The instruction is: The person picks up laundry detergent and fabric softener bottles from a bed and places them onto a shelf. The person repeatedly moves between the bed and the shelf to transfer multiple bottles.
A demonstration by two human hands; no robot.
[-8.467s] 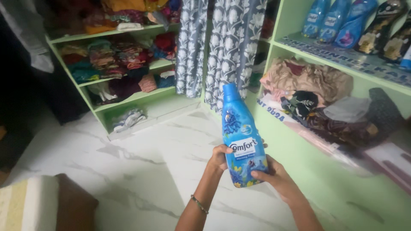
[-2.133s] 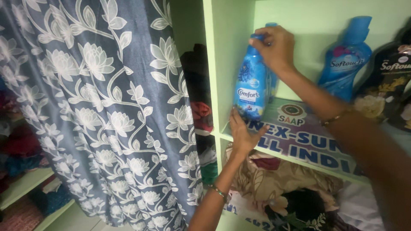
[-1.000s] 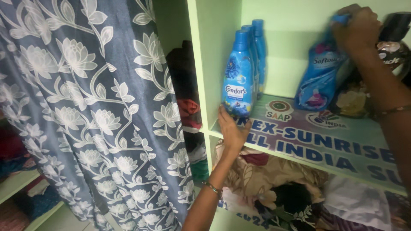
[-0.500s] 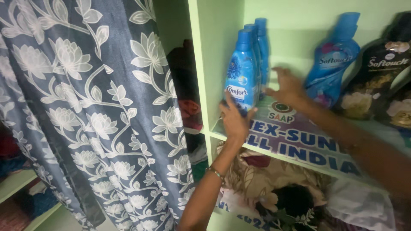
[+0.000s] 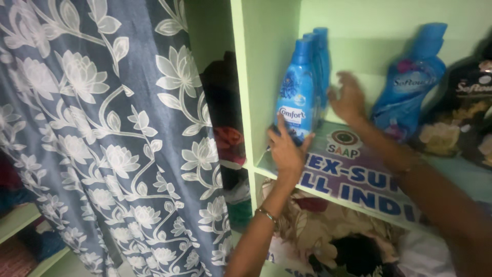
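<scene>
Nearest, the left hand reaches up from below and presses its spread fingers against the lower front of the front blue bottle; the thumb and fingers lie open on the bottle's base, not closed around it. This bottle stands upright at the left end of the green shelf, close to the shelf's side wall. Just behind the front blue bottle, two more blue bottles stand in a row. To the right of the front blue bottle, the right hand hovers open with loose fingers, holding nothing, near the rear bottles. Farther right of the front blue bottle leans a wider blue bottle, then a dark bottle. Left of it hangs a grey flowered curtain.
</scene>
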